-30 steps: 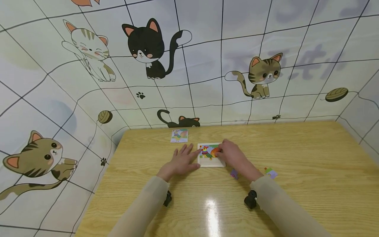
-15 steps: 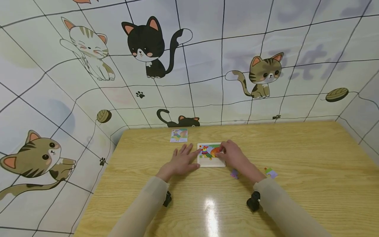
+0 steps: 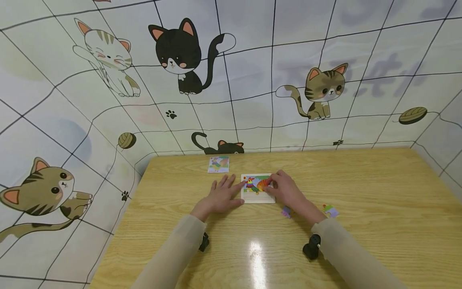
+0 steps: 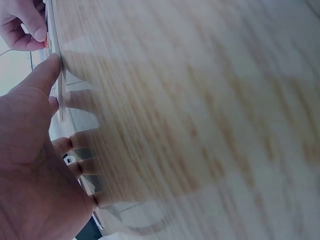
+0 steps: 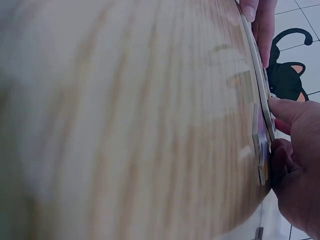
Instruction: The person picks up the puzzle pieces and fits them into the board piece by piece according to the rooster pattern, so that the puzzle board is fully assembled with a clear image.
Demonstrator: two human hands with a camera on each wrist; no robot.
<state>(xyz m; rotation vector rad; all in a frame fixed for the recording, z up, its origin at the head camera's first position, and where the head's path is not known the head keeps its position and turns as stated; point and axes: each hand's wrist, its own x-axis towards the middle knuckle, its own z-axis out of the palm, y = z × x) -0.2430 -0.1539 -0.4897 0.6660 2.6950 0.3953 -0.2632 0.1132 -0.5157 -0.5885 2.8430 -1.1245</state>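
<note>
Head view: little has shifted, an orange piece point(image 3: 264, 184) being pinched by the curled right hand point(image 3: 287, 190) on the tray point(image 3: 258, 198), touched by the spread left hand point(image 3: 220, 198), so fitting seems unfinished.

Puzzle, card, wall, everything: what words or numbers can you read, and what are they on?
No word or number is readable.
Too blurred: pale purple marks on the wall, perhaps lettering.
Too small to tell: any print on the puzzle board or picture card.
</note>
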